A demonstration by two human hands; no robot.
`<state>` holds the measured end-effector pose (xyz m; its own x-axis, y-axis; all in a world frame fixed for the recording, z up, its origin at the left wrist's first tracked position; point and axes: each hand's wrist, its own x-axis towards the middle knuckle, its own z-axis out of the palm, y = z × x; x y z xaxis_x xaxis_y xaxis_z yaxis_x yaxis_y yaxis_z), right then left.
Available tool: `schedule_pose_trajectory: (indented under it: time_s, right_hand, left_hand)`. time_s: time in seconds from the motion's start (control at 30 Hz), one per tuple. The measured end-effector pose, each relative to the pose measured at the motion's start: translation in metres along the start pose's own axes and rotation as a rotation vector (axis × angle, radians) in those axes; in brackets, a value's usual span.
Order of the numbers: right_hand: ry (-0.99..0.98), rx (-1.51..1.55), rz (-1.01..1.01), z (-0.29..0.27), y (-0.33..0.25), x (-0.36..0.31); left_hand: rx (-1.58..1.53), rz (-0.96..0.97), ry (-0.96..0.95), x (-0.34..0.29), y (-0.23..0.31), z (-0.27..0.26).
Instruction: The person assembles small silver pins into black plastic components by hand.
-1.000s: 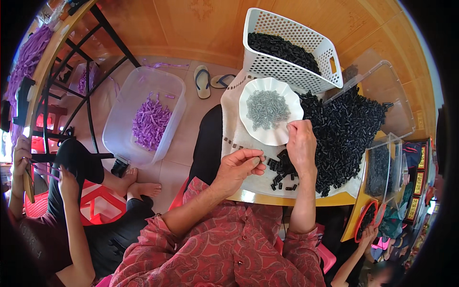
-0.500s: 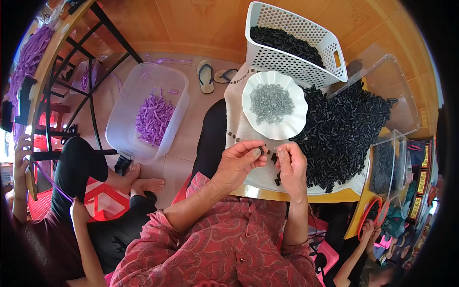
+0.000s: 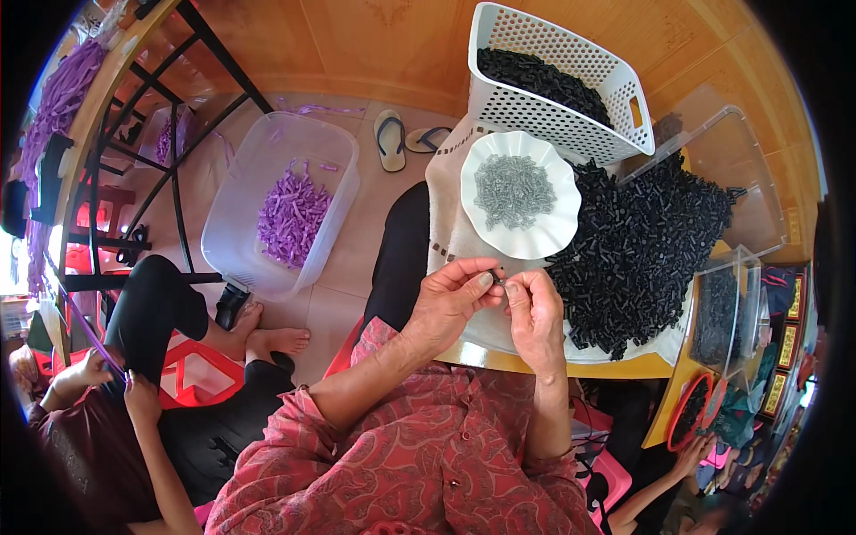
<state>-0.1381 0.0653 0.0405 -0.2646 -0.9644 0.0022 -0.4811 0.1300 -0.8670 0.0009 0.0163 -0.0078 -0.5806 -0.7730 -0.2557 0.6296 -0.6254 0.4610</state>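
My left hand (image 3: 443, 303) pinches a small black tube-shaped piece (image 3: 497, 278) between thumb and forefinger. Fingertips of my right hand (image 3: 538, 325) meet it from the other side, closed on something too small to make out. Just beyond both hands stands a white wavy-rimmed plate (image 3: 563, 221) heaped with small clear grey pieces (image 3: 514, 191). To its right spreads a big loose pile of short black pieces (image 3: 633, 267). Plate and pile rest on a pale cloth (image 3: 446, 218) over a yellow-edged table (image 3: 479, 355).
Behind the plate stands a white perforated basket (image 3: 557, 114) of black pieces. Clear plastic boxes (image 3: 738, 308) are at the right. On the floor at left are a translucent bin (image 3: 230, 241) with purple pieces and sandals (image 3: 390, 143). A co-worker's hands (image 3: 134, 388) hold a purple strip.
My right hand has moved left and up, so its fingertips now meet the black piece in my left hand. The left co-worker's upper hand has come down toward their other hand.
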Motion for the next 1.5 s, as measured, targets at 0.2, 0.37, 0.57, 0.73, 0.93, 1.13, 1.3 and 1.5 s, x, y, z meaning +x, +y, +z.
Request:
schedule_pose_trajectory:
  time_s: [0.2, 0.37, 0.57, 0.73, 0.93, 1.13, 1.3, 1.5]
  right_hand:
    - [0.012, -0.073, -0.074, 0.000, -0.005, 0.001]
    - [0.031, -0.065, -0.141, 0.002, -0.015, 0.002]
    - [0.100, -0.069, -0.123, 0.009, -0.009, -0.001]
    - [0.133, 0.027, -0.037, 0.015, -0.008, -0.004]
    - [0.143, 0.230, 0.051, 0.018, -0.010, -0.003]
    - [0.154, 0.404, 0.086, 0.018, -0.020, -0.004]
    - [0.153, 0.427, 0.158, 0.016, -0.022, -0.005]
    - [0.161, 0.466, 0.158, 0.015, -0.016, -0.006]
  left_hand:
    - [0.021, 0.009, 0.024, 0.000, -0.001, 0.000]
    - [0.013, 0.014, 0.030, 0.000, -0.002, 0.000]
    - [0.016, 0.029, 0.025, 0.001, -0.003, 0.000]
    - [0.038, 0.032, 0.026, 0.000, -0.004, 0.000]
    - [-0.025, 0.010, 0.016, 0.000, 0.000, 0.001]
    - [-0.126, -0.058, -0.033, 0.000, 0.007, -0.001]
    - [-0.252, -0.134, 0.000, 0.001, 0.016, -0.004]
    - [-0.336, -0.146, -0.006, 0.002, 0.019, -0.006]
